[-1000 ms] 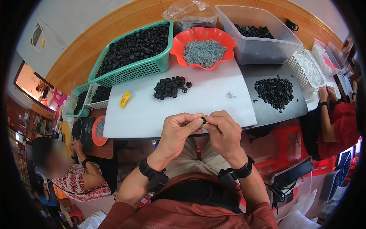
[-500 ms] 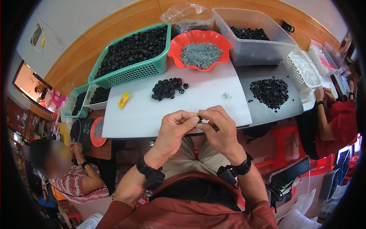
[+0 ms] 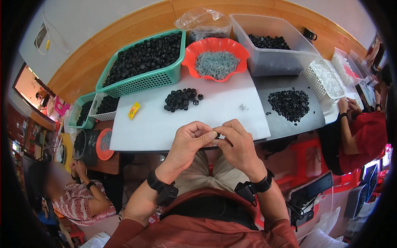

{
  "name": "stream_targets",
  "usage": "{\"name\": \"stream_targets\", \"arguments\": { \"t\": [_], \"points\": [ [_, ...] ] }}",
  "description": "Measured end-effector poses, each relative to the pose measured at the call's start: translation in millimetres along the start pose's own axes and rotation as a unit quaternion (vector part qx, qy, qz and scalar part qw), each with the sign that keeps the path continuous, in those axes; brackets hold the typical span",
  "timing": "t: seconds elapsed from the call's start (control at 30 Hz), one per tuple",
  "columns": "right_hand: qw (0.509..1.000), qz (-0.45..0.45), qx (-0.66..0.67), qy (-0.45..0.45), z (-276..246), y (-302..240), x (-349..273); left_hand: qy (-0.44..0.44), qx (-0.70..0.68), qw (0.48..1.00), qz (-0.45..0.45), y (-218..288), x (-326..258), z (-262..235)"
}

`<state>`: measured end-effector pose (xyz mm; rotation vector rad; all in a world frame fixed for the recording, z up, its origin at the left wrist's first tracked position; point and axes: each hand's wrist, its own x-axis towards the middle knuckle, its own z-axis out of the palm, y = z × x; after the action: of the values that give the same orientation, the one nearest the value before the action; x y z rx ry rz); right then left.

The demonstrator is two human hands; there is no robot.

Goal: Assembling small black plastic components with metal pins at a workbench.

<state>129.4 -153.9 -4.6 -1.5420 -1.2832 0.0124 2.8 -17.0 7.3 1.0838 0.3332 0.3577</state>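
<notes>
Between my two hands, just over the table's near edge, is a small black plastic part (image 3: 217, 135), mostly covered by fingers. My left hand (image 3: 191, 142) pinches it from the left with thumb and forefinger. From the right, my right hand (image 3: 235, 144) grips the same part, its fingers curled and thumb pressed in. Beyond my hands, a small pile of black round caps (image 3: 180, 99) lies on the white foam sheet (image 3: 144, 134). Several tiny grey springs (image 3: 243, 107) lie loose on the sheet to the right.
A green basket (image 3: 140, 80) of black parts, a red bowl (image 3: 244, 51) of springs and a clear bin (image 3: 277, 62) line the back. Black pieces (image 3: 288, 104) are heaped on the dark board at right. A yellow packet (image 3: 133, 110) lies left. Co-workers sit on both sides.
Both hands stay pinched together on the small black part, with slight finger shifts. The view has tilted a little. The co-worker at left has leaned slightly.
</notes>
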Motion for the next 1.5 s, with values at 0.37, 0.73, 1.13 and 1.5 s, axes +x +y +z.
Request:
{"name": "stream_targets", "arguments": {
  "t": [0.37, 0.73, 1.13, 1.5],
  "points": [
    [1.000, 0.008, 0.001, -0.008, 2, -4, 1, 0.002, 0.008, 1.000, -0.007, 5, -2, 1],
    [1.000, 0.003, 0.019, -0.009, -2, -3, -1, -0.028, 0.016, 0.999, 0.005, 1, -1, -4],
    [0.995, 0.060, 0.079, -0.002, -12, -6, -9, 0.171, 0.341, 0.893, 0.237, 110, 53, -25],
    [0.996, 0.042, 0.076, 0.006, -12, -3, -14, 0.237, 0.453, 0.816, 0.271, 83, 56, -57]
  ]
}}
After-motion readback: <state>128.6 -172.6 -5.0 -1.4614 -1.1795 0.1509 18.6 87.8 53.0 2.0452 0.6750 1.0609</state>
